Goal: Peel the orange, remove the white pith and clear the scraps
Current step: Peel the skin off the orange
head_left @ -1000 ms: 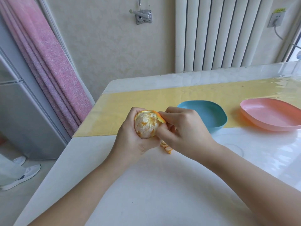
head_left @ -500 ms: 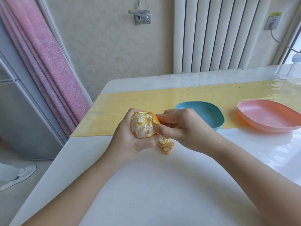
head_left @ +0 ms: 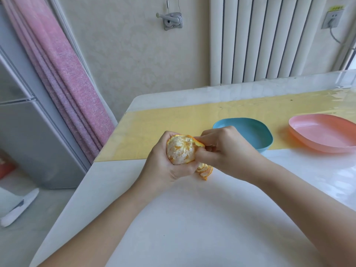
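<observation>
Your left hand (head_left: 165, 166) is wrapped round the orange (head_left: 180, 150), its fingers (head_left: 169, 136) curled over the top and far side and the thumb closed underneath, so the fruit is held up off the table (head_left: 192, 218), in front of the near edge of the yellow mat (head_left: 173, 128). The side of the orange facing you is bare of skin and coated in patchy white pith. Your right hand (head_left: 229, 151) is hard against the fruit's right side: the thumb tip presses into it and the forefinger lies over the peel flap (head_left: 198, 143) at the upper right, so those fingers are clamped on that flap. A peel curl (head_left: 205, 169) hangs below both hands; you cannot tell whether it is joined to the fruit or touches the table. The blue bowl (head_left: 256, 132) is just behind your right hand, at the near edge of the mat. The pink dish (head_left: 323, 135) sits to the bowl's right, apart from it. Behind the table: a white radiator (head_left: 260, 39), a wall socket (head_left: 332, 19) and a metal bracket (head_left: 171, 21). To the left: a pink curtain (head_left: 63, 74), a grey fridge (head_left: 28, 132) and a white shoe (head_left: 21, 209) on the floor.
</observation>
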Demonstrator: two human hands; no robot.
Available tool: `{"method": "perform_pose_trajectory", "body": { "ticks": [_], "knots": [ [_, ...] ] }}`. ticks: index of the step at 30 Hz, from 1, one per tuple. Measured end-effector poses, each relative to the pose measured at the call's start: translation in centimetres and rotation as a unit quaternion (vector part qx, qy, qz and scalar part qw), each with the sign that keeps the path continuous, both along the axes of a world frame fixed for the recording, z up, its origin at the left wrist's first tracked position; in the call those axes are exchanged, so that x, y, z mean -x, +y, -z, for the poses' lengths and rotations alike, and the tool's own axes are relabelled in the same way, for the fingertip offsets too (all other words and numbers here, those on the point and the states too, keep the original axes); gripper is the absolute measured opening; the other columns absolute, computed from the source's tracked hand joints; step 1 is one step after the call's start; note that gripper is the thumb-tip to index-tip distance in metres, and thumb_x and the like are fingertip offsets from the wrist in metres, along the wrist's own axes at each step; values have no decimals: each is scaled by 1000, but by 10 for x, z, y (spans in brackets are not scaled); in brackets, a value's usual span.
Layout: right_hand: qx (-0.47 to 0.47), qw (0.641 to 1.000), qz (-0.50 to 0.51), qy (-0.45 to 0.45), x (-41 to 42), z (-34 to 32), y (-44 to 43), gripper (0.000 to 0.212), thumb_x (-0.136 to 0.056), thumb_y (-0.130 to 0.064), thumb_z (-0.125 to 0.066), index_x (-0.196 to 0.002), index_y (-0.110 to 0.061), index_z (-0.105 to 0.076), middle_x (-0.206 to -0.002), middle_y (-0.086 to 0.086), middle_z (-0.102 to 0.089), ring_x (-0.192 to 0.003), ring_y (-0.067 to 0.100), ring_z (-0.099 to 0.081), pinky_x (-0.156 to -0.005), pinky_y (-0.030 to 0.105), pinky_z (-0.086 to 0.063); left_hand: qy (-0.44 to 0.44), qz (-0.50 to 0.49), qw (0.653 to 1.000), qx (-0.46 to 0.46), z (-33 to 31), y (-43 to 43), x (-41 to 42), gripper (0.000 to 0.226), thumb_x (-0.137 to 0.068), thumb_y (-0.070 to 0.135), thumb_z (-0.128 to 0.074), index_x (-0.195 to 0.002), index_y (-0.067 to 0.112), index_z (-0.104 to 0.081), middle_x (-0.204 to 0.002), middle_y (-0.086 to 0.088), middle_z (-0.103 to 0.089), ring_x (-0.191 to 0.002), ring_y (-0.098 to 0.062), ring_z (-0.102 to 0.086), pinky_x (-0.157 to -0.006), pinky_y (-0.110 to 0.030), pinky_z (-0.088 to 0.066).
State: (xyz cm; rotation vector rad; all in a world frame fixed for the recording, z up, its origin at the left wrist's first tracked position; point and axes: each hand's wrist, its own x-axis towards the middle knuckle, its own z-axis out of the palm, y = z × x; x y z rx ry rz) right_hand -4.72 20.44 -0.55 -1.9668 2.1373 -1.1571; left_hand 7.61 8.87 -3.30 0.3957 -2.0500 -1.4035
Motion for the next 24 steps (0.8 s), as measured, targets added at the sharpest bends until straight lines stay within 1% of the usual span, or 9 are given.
{"method": "perform_pose_trajectory", "body": {
  "ticks": [5, 7, 10, 14, 16, 19, 20, 22, 24],
  "knots": [
    [6, 1000, 2, -17, 2, -1, 1, 26, -74, -24, -48, -56, -6, -46, -56, 7, -41, -53, 16, -27, -47, 28, -25, -5, 22, 1000, -13, -2, -1, -1, 58, -46, 38, -79, -92, 17, -53, -71, 16, -61, -63, -4, -55, -58, -16, -45],
    [15, 1000, 10, -22, 1, -1, 0, 27, -75, -23, -49, -56, -5, -45, -57, 10, -41, -54, 19, -27, -47, 29, -25, -2, 26, 999, -23, -2, -2, -1, 55, -46, 37, -78, -91, 18, -53, -70, 17, -61, -63, -4, -54, -58, -16, -45],
    [3, 1000, 22, -19, -1, -3, 1, 28, -72, -24, -48, -55, -4, -39, -58, 17, -38, -54, 14, -21, -47, 30, -21, -4, 39, 999, -34, 1, -2, 0, 57, -45, 37, -79, -92, 17, -52, -71, 16, -61, -64, -5, -55, -58, -18, -45],
    [-19, 998, 32, -50, 2, -5, 4, 29, -69, -25, -48, -56, 1, -43, -59, 23, -43, -52, 12, -25, -48, 40, -26, -13, 54, 997, -46, 3, -2, 1, 55, -45, 36, -77, -90, 17, -52, -70, 16, -60, -62, -7, -53, -57, -19, -44],
    [-21, 997, 31, -63, 3, -7, 6, 30, -73, -22, -51, -57, 3, -48, -57, 24, -47, -50, 11, -27, -46, 38, -27, -19, 82, 994, -71, 2, -4, 0, 52, -47, 33, -77, -88, 16, -50, -66, 15, -58, -56, -5, -50, -50, -16, -40],
    [-33, 996, 29, -77, 5, -11, 9, 29, -80, -14, -54, -60, 6, -52, -48, 17, -50, -43, 11, -31, -41, 24, -26, -39, 143, 982, -119, -1, -6, -4, 49, -54, 29, -74, -91, 11, -47, -60, 12, -51, -47, -4, -41, -43, -16, -32],
    [-40, 996, 27, -79, 7, -13, 11, 28, -80, -12, -54, -60, 7, -51, -46, 15, -48, -42, 11, -32, -41, 22, -26, -44, 162, 978, -126, -2, -6, -5, 50, -58, 29, -73, -94, 6, -46, -58, 8, -49, -46, -5, -37, -43, -17, -29],
    [-44, 996, 13, -73, 9, -17, 13, 29, -80, -11, -54, -59, 7, -47, -42, 7, -34, -41, 10, -27, -42, 23, -24, -64, 198, 970, -129, -4, -6, -8, 59, -64, 32, -69, -102, -7, -46, -65, -16, -43, -47, -8, -32, -45, -19, -27],
    [-36, 998, -8, -54, 8, -20, 14, 28, -80, -9, -54, -60, 9, -47, -44, -2, -25, -44, 11, -22, -42, 22, -18, -77, 237, 955, -159, -7, -7, -12, 60, -68, 34, -65, -112, -4, -50, -82, -21, -41, -50, -8, -31, -47, -18, -27]
  ]
}}
